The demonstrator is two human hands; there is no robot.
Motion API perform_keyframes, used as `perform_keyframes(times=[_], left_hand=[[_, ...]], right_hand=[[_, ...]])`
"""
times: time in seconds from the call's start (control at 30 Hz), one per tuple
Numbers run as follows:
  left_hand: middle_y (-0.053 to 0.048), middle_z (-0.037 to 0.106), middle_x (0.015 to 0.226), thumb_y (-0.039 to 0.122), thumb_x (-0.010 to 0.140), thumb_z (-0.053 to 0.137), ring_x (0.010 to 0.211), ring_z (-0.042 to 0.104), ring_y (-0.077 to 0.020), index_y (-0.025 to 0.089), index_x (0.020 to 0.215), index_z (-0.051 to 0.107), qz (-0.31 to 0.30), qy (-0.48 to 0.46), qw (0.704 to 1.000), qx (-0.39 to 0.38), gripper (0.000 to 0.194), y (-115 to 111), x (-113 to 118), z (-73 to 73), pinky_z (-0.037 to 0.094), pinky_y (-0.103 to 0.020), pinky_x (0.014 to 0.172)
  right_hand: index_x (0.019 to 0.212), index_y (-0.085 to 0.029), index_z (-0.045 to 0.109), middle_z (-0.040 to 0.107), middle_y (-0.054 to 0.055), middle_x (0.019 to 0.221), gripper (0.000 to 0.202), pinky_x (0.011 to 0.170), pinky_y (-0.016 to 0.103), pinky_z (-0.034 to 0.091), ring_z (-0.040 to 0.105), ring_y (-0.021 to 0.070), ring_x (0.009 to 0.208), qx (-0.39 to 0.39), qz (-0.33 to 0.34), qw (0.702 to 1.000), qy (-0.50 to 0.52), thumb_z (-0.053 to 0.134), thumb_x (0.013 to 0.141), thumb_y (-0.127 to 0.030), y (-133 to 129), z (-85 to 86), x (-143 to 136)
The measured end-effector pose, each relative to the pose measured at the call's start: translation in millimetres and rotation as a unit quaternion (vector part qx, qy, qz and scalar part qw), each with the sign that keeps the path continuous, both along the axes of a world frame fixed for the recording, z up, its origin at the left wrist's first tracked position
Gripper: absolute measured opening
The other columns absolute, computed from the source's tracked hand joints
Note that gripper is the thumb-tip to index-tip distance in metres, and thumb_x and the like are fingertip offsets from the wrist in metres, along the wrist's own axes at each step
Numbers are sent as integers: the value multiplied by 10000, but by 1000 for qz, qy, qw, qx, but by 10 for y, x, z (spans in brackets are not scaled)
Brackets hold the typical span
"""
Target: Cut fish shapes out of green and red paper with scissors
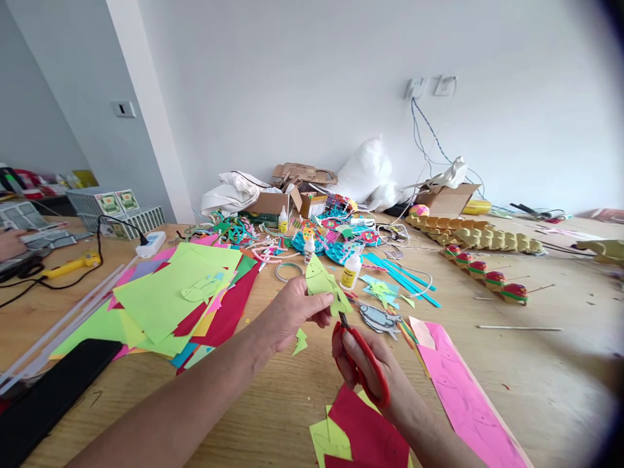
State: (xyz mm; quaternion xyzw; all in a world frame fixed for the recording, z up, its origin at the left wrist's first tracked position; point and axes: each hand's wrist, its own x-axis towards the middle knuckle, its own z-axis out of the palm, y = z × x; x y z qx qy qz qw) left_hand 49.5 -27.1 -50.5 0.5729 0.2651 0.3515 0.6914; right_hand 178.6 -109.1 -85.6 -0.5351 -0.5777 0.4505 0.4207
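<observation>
My left hand (297, 309) pinches a yellow-green paper fish (319, 278) with drawn lines on it. In my right hand (373, 364) are red-handled scissors (373, 374), their blades at the lower right edge of the paper. A small yellow-green offcut (300, 342) lies on the table below my left hand. Just right of the scissors rest grey-blue fish cutouts (379, 318). Beneath my right hand are sheets of dark red paper (368, 429) and yellow-green paper (319, 442).
A stack of coloured paper (160, 296) and a black phone-like object (63, 396) lie left. Glue bottles (350, 272) stand ahead. Pink paper (463, 390), a thin stick (519, 328) and painted egg-carton pieces (487, 276) lie right. Cardboard boxes (273, 203) line the wall. Another person's hand (10, 244) is far left.
</observation>
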Motion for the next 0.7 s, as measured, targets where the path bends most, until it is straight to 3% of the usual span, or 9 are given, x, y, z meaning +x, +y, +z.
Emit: perform_keyframes(times=[0.43,0.7], left_hand=[[22,547,574,310,649,647,460,476,-55,120,692,569,-17,-16,1000,-12,210,3,-8,-14,383,-194,479],[19,556,577,293,662,626,460,486,-53,118,687,562,-18,-2,1000,-14,188,10,-24,-15,389,-190,483]], right_hand=[[618,-214,445,373,-74,395,459,393,218,236,313,92,348,-27,-20,999,25,393,756,-648,7,-48,-12],[634,-204,468,387,-76,389,449,369,203,210,291,81,329,-20,-23,1000,2,361,795,-610,16,-98,-2]])
